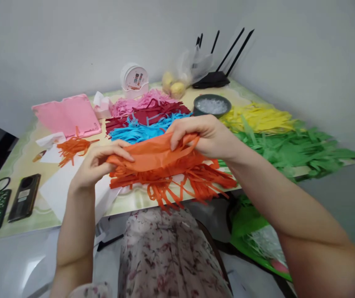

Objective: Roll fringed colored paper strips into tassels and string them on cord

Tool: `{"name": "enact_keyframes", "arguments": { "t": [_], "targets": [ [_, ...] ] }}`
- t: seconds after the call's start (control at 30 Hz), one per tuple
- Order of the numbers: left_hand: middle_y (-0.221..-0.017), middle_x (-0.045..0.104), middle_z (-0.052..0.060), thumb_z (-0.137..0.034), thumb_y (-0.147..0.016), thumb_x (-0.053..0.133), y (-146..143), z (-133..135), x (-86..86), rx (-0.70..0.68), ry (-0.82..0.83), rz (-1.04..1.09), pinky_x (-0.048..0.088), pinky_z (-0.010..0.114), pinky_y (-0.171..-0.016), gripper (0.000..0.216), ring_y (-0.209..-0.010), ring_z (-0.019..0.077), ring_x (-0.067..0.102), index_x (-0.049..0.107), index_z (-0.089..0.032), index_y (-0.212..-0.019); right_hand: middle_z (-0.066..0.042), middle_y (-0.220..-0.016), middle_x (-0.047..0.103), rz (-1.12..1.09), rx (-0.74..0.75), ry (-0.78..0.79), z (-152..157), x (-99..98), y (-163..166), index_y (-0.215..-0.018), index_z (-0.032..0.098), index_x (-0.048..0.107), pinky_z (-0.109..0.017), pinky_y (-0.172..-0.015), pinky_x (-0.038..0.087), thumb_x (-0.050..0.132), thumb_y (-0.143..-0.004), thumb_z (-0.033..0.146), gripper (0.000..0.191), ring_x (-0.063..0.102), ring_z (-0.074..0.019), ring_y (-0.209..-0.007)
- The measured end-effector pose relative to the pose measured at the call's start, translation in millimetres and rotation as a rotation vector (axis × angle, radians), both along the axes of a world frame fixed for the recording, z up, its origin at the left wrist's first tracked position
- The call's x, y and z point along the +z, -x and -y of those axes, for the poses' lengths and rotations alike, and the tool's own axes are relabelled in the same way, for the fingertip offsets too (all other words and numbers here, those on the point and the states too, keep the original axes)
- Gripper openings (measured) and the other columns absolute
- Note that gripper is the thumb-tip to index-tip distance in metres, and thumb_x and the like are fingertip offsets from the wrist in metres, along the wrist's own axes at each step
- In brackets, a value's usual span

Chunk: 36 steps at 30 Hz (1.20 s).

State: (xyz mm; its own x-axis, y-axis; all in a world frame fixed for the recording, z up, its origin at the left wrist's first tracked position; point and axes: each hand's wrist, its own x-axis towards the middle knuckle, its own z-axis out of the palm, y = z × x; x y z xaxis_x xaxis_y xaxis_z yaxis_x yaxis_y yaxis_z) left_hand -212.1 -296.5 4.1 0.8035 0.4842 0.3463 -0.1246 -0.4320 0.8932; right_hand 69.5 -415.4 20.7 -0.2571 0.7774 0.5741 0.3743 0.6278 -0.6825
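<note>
Stretched between my hands is a sheet of orange tissue paper [150, 152] with its edge cut into fringe. My left hand [98, 163] pinches its left end between thumb and fingers. Gripping the right end, my right hand [202, 134] has its fingers closed on the paper's upper edge. More orange fringe [177, 186] lies below on the table's front edge, some strips hanging over it. Behind the held paper lie bundles of blue fringe [136, 129], dark red fringe [161, 111] and pink fringe [146, 101].
Yellow fringe [259, 118] and green fringe [295, 149] spread on the right. A dark bowl [212, 105] sits before a black router [213, 79]. At left are a pink case [68, 116], a small orange tassel [73, 147] and two phones, one dark phone [25, 198] nearer the middle.
</note>
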Motion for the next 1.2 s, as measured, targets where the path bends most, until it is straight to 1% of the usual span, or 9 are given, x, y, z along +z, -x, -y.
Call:
{"name": "enact_keyframes", "arguments": {
  "t": [0.13,0.33,0.43,0.5,0.7,0.83,0.97,1.07,1.2],
  "targets": [
    [-0.105,0.073,0.011,-0.061,-0.076,0.075,-9,-1,12.8,-0.017,0.066,-0.072,0.051,0.030,-0.071,0.057,-0.090,0.0243,0.067,0.073,-0.022,-0.118,-0.001,-0.083,0.072,0.145,0.002,-0.004,0,3.7,1,-0.076,0.019,0.070,-0.024,-0.075,0.051,0.049,-0.078,0.004,0.026,0.066,-0.0126,-0.081],
    [-0.065,0.058,-0.001,-0.039,-0.086,0.068,-37,9,29.5,0.162,-0.333,-0.480,0.035,0.025,-0.060,0.027,-0.062,0.0120,0.049,0.065,-0.015,-0.071,-0.004,-0.115,0.074,0.489,0.044,0.086,10,26.6,-13,-0.112,0.023,0.075,-0.031,-0.090,0.052,0.054,-0.086,0.014,0.034,0.068,-0.0180,-0.103],
    [-0.065,0.061,-0.001,-0.034,-0.086,0.064,-45,12,31.6,0.205,-0.481,-0.529,0.034,0.026,-0.060,0.023,-0.062,0.0128,0.050,0.067,-0.015,-0.073,-0.007,-0.132,0.069,0.565,0.040,0.176,8,35.5,-12,-0.137,0.023,0.064,-0.035,-0.098,0.050,0.070,-0.085,0.036,0.053,0.065,-0.0246,-0.117],
    [-0.069,0.066,0.000,-0.032,-0.087,0.062,-49,13,29.8,0.196,-0.549,-0.532,0.037,0.027,-0.062,0.021,-0.064,0.0143,0.054,0.070,-0.016,-0.077,-0.009,-0.128,0.070,0.594,-0.075,0.191,3,35.8,0,-0.136,0.020,0.064,-0.035,-0.095,0.050,0.073,-0.086,0.041,0.055,0.066,-0.0260,-0.114],
    [-0.094,0.076,0.010,-0.025,-0.090,0.058,-38,16,21.1,0.354,-0.807,-0.775,0.050,0.042,-0.085,0.021,-0.094,0.0304,0.068,0.076,-0.020,-0.098,-0.008,-0.087,0.075,0.911,-0.390,0.274,-14,29.6,36,-0.104,0.016,0.074,-0.029,-0.067,0.036,0.059,-0.095,0.021,0.018,0.066,-0.0209,-0.080],
    [-0.132,0.067,0.017,-0.021,-0.090,0.059,-27,30,22.9,0.565,-0.993,-0.803,0.034,0.064,-0.111,0.035,-0.131,0.0418,0.054,0.068,-0.022,-0.123,-0.011,-0.086,0.074,1.050,-0.443,0.279,-17,34.2,40,-0.101,0.015,0.075,-0.030,-0.065,0.032,0.055,-0.097,0.024,0.022,0.064,-0.0214,-0.077],
    [-0.138,0.063,0.013,-0.026,-0.091,0.061,-41,32,25.2,0.365,-0.894,-0.580,0.040,0.051,-0.110,0.037,-0.131,0.0338,0.054,0.064,-0.021,-0.127,-0.010,-0.084,0.074,1.093,-0.421,0.282,-17,40.9,44,-0.099,0.015,0.076,-0.030,-0.066,0.031,0.054,-0.095,0.018,0.023,0.061,-0.0197,-0.074],
    [-0.094,0.072,0.005,-0.029,-0.091,0.060,-55,20,23.3,0.193,-0.688,-0.525,0.048,0.034,-0.081,0.015,-0.088,0.0220,0.064,0.069,-0.018,-0.096,-0.007,-0.080,0.071,1.016,-0.355,0.286,-13,43.8,38,-0.097,0.015,0.073,-0.029,-0.064,0.029,0.059,-0.093,0.023,0.016,0.056,-0.0168,-0.069],
    [-0.060,0.050,-0.003,-0.036,-0.090,0.062,-56,8,24.2,0.118,-0.451,-0.524,0.034,0.027,-0.059,0.030,-0.059,0.0117,0.044,0.058,-0.017,-0.067,-0.002,-0.070,0.063,0.866,-0.241,0.339,-7,42.8,19,-0.082,0.015,0.067,-0.027,-0.063,0.027,0.065,-0.090,0.028,0.016,0.047,-0.0119,-0.063]
  ]
}}
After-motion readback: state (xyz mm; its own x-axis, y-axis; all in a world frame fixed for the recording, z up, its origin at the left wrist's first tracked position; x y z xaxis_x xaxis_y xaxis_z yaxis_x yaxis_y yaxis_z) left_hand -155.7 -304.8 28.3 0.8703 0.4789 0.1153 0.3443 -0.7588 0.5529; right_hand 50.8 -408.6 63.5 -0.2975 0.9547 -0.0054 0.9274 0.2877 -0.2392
